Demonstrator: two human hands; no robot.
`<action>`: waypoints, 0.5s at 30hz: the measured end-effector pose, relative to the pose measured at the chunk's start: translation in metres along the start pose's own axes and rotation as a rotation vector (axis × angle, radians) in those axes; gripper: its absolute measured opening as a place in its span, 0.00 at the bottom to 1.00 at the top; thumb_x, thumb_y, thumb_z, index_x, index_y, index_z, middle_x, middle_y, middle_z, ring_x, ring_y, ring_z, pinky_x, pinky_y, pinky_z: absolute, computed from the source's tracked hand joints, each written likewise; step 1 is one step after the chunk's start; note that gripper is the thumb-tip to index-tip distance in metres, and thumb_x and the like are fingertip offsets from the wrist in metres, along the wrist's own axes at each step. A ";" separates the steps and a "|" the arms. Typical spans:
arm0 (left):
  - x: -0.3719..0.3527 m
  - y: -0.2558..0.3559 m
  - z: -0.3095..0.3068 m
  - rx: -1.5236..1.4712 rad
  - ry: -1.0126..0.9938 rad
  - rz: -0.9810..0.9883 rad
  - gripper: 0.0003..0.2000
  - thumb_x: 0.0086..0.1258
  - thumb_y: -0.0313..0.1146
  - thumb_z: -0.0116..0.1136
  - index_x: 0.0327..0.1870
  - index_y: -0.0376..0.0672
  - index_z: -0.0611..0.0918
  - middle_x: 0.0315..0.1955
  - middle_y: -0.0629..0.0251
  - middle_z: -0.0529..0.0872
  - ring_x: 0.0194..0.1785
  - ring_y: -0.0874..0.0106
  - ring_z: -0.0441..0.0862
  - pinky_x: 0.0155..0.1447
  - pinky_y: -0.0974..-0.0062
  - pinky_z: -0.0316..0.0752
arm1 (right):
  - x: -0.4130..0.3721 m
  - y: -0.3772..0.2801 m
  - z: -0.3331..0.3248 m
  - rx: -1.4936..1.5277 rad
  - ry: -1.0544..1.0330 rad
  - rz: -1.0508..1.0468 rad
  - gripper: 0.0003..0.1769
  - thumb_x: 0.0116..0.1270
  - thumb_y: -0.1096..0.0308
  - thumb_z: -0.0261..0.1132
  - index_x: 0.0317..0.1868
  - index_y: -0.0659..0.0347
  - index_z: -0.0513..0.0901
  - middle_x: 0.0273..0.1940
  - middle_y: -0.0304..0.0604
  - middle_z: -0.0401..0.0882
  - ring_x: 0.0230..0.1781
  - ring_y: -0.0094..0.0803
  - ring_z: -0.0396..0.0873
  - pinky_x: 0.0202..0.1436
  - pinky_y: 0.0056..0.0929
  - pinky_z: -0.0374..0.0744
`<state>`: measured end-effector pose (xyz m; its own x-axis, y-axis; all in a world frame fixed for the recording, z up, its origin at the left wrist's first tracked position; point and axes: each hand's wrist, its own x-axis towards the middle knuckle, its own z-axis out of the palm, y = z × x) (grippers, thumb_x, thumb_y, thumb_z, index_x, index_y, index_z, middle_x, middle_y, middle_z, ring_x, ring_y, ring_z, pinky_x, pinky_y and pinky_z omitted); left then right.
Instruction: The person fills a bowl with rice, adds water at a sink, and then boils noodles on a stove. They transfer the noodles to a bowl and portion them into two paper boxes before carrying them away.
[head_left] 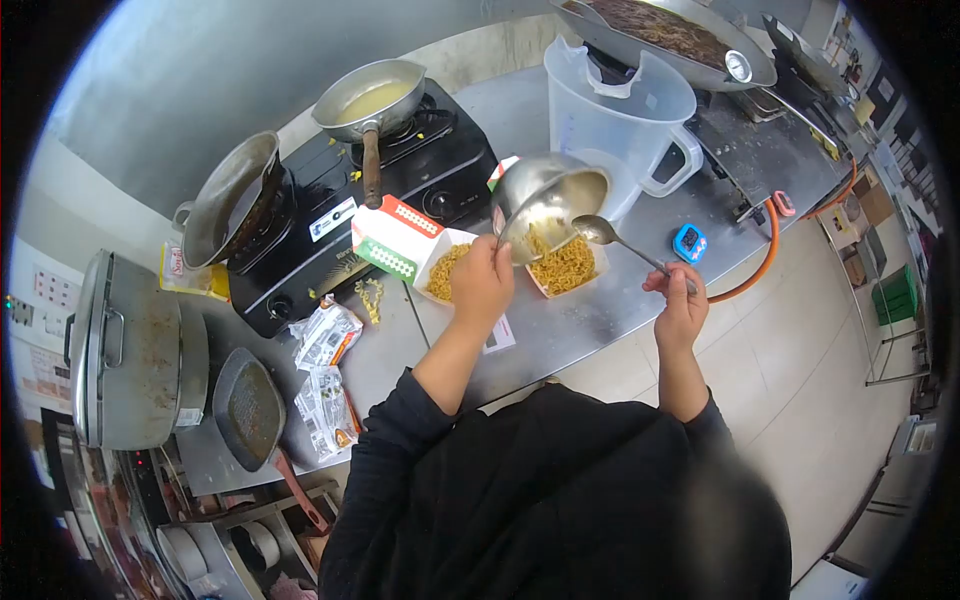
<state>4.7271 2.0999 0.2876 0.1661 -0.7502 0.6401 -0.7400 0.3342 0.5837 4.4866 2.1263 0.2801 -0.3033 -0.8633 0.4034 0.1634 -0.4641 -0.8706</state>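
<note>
Counter [612,315] edge: L hand [482,283], pan [545,205] (R hand [680,305], spoon [598,230]).

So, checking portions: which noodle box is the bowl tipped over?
The box right of the left hand, beneath the tilted bowl; the other box lies left.

I am holding one metal pot [545,205] and one spoon [630,250]. In front of me I am seeing two paper boxes [445,270] [567,268] with noodles, two torn packets [327,333] [325,408], one plastic jug [620,115], one black stove [305,265] that is carrying two pans [235,200] [372,95], one blue timer [689,243] and one grey frying pan [250,410]
</note>
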 end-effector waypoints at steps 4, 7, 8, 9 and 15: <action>-0.007 0.001 0.002 -0.079 -0.021 -0.046 0.07 0.59 0.32 0.54 0.32 0.38 0.73 0.19 0.58 0.78 0.23 0.61 0.77 0.28 0.69 0.70 | 0.001 0.000 0.004 -0.357 -0.177 -0.137 0.06 0.61 0.71 0.55 0.34 0.65 0.76 0.29 0.44 0.77 0.28 0.31 0.74 0.35 0.24 0.72; -0.007 0.004 0.003 -0.127 -0.007 -0.108 0.08 0.59 0.33 0.54 0.33 0.38 0.74 0.19 0.58 0.78 0.23 0.62 0.78 0.28 0.70 0.70 | 0.003 -0.001 0.010 -0.570 -0.346 -0.265 0.04 0.57 0.74 0.56 0.31 0.64 0.78 0.29 0.44 0.77 0.29 0.35 0.74 0.35 0.26 0.71; -0.006 0.003 0.002 -0.115 -0.002 -0.093 0.08 0.59 0.32 0.55 0.33 0.38 0.73 0.19 0.60 0.78 0.23 0.65 0.77 0.28 0.72 0.70 | 0.003 0.000 0.007 -0.575 -0.400 -0.290 0.04 0.57 0.74 0.56 0.31 0.64 0.78 0.29 0.45 0.77 0.29 0.36 0.74 0.35 0.27 0.71; -0.004 0.003 0.001 -0.103 0.005 -0.080 0.08 0.59 0.32 0.55 0.32 0.37 0.73 0.19 0.61 0.78 0.22 0.69 0.77 0.28 0.74 0.70 | 0.005 0.000 0.004 -0.581 -0.456 -0.315 0.04 0.57 0.74 0.56 0.31 0.64 0.78 0.28 0.45 0.77 0.29 0.36 0.74 0.35 0.27 0.71; 0.006 0.005 0.002 -0.073 0.018 -0.079 0.08 0.59 0.32 0.55 0.32 0.37 0.72 0.20 0.61 0.78 0.22 0.72 0.77 0.28 0.77 0.70 | 0.012 -0.015 -0.006 -0.463 -0.519 -0.360 0.04 0.56 0.74 0.57 0.30 0.65 0.77 0.27 0.45 0.77 0.28 0.37 0.74 0.35 0.29 0.71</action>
<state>4.7229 2.0963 0.2934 0.2343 -0.7655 0.5993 -0.6748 0.3157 0.6671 4.4748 2.1241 0.2967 0.2335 -0.7103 0.6641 -0.3043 -0.7020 -0.6439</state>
